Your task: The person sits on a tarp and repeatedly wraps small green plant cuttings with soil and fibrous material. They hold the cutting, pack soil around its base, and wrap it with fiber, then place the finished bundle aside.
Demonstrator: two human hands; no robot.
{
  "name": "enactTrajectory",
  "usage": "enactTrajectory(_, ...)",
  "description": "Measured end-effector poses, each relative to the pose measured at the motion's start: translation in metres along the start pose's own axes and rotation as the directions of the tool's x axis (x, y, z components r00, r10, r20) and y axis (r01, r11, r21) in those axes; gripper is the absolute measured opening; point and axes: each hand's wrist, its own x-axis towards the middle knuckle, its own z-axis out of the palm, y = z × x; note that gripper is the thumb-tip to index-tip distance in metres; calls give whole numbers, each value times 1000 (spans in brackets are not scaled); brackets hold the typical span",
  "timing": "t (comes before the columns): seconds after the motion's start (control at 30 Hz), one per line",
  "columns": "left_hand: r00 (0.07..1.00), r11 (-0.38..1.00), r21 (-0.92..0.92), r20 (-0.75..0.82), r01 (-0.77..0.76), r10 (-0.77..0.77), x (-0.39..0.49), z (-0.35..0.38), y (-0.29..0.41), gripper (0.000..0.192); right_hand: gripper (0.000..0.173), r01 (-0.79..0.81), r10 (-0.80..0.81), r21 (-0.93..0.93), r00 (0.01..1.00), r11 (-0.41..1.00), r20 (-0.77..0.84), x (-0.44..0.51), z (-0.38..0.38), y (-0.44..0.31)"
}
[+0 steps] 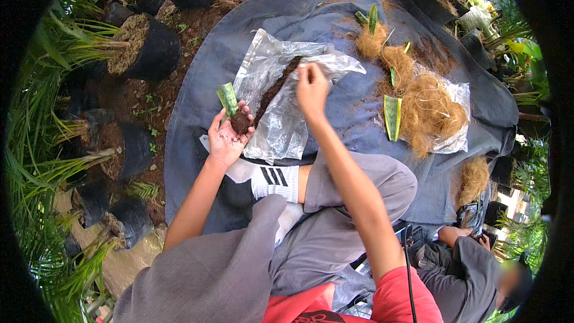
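Note:
My left hand [228,139] holds a green leaf cutting [228,98], its lower end packed in a ball of dark soil [241,123] that rests against my fingers. Soil crumbs stick to the palm. My right hand [312,87] pinches the edge of a clear plastic bag [284,132]. The bag lies spread before me, and a strip of dark soil [271,94] shows along its middle. Off to the right, several fibre-wrapped cuttings [373,38] lie beside a heap of brown coconut fibre [428,112]. A bare leaf piece with yellow edges [393,118] is next to that heap.
A dark cloth sheet [210,58] covers the ground under me. Black polybags with potted plants [154,49] line the left side, with more around the far edge. Another person [462,269] sits at the lower right, near another clump of fibre [473,179].

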Motion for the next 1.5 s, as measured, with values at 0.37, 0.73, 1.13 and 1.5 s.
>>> enactTrajectory(0.37, 1000, 1000, 22, -9, -8, 8, 4, -5, 0, 58, 20, 68, -27, -451, 995, 890, 96, -26, -201, -41)
enactTrajectory(0.73, 1000, 1000, 7, -15, -1, 1, 2, -5, 0, 57, 55, 301, -57, -376, 840, 877, 539, 4, -118, -20)
enactTrajectory(1.13, 999, 1000, 22, -32, 2, -2, 4, -2, 0, 57, 67, 180, 38, -401, 877, 898, 478, -35, -116, 14)
enactTrajectory(1.5, 999, 1000, 9, -35, 5, -5, 3, -1, -1, 56, 72, 314, -64, -393, 843, 864, 535, -52, -94, 2)
